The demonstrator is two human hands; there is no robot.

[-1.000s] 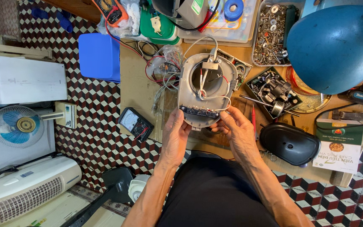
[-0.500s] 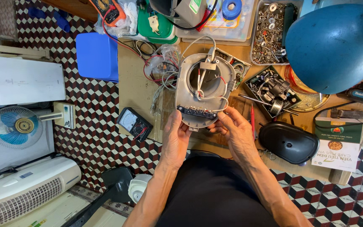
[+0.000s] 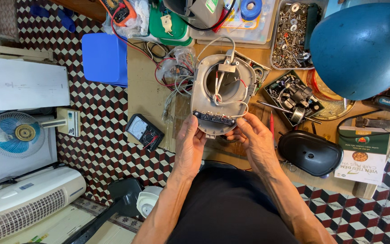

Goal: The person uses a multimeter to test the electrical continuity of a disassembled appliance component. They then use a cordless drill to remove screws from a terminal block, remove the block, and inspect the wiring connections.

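Note:
A grey oval appliance housing (image 3: 203, 86) lies open side up on the wooden workbench, with wires and a dark circuit strip (image 3: 215, 119) across its near end. My left hand (image 3: 190, 144) grips the housing's near left edge, thumb by the strip. My right hand (image 3: 254, 140) holds the near right edge, fingers touching the strip's right end. White and red wires run from the housing's inside to a loose tangle (image 3: 174, 74) at its left.
A black multimeter (image 3: 143, 132) lies left of my hands. A black oval cover (image 3: 310, 152) sits right. Trays of screws (image 3: 291, 31) and parts (image 3: 294, 97) stand behind, under a blue lamp shade (image 3: 362, 45). A blue box (image 3: 105, 58), fans and heaters (image 3: 14, 135) stand on the floor.
The housing and both hands have barely moved; the view has shifted slightly. My fingers have kept working at the circuit strip.

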